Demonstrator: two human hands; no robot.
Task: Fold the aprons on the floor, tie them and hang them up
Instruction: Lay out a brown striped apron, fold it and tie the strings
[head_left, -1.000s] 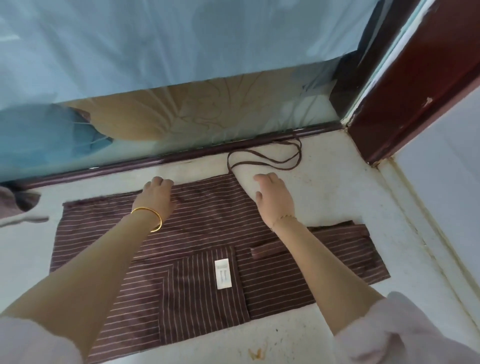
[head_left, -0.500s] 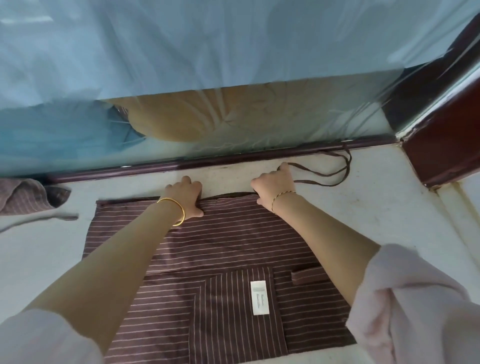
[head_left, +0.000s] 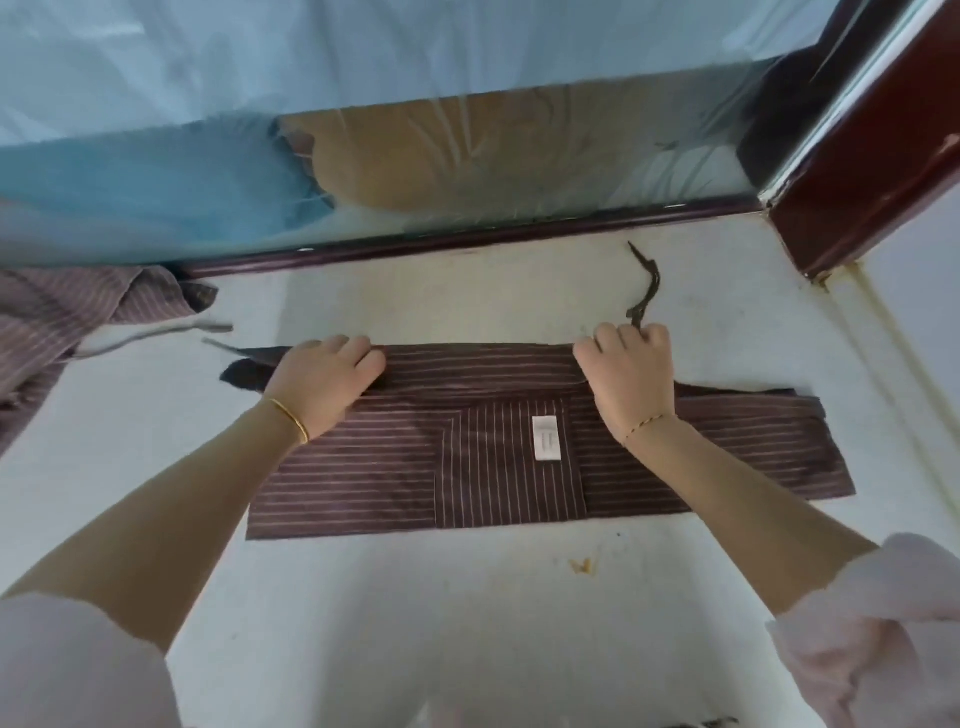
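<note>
The brown, thin-striped cloth apron (head_left: 363, 483) was spread flat on the pale floor (head_left: 467, 597), with its far edge turned over toward the near hem. The left grip (head_left: 324, 387) was curled round that edge. The right grip (head_left: 626, 379) was curled on it too, with the dark thin strap (head_left: 647, 291) seemingly caught between its fingers. A crooked fold could be produced, since the left corner drooped loose beyond the left grip. The strap might be dragged in and buried, hampering the tying.
</note>
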